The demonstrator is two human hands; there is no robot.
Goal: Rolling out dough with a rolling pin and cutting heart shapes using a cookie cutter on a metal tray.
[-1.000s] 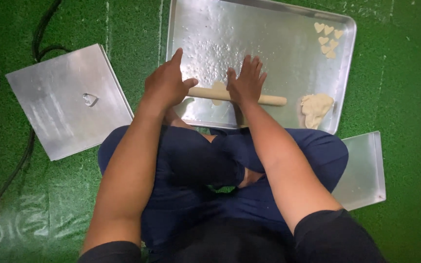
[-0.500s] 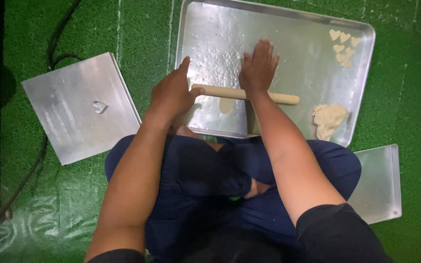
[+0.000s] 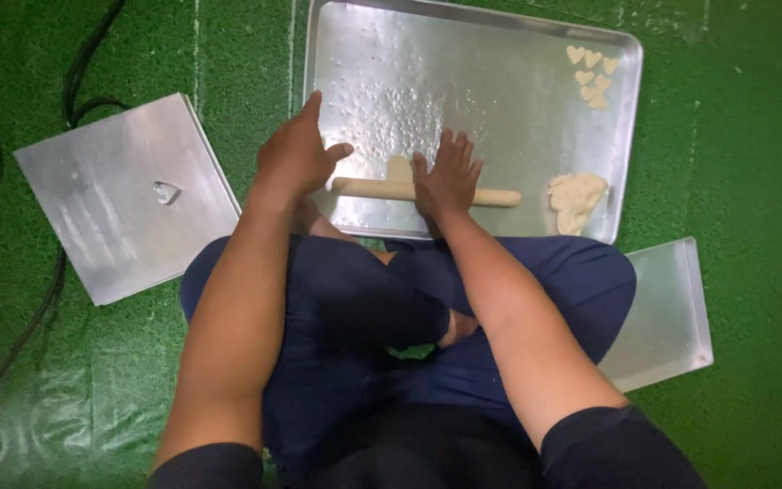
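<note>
On green turf (image 3: 735, 163), hands roll over a metal tray (image 3: 491, 54).

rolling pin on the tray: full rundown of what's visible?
The rolling pin is a slim, pale wooden-looking cylinder with no separate handles visible. It lies flat, crosswise near the front edge of the metal tray. The left hand covers its left end; the right hand presses flat on its middle. A bit of flattened dough shows just behind it.
</note>
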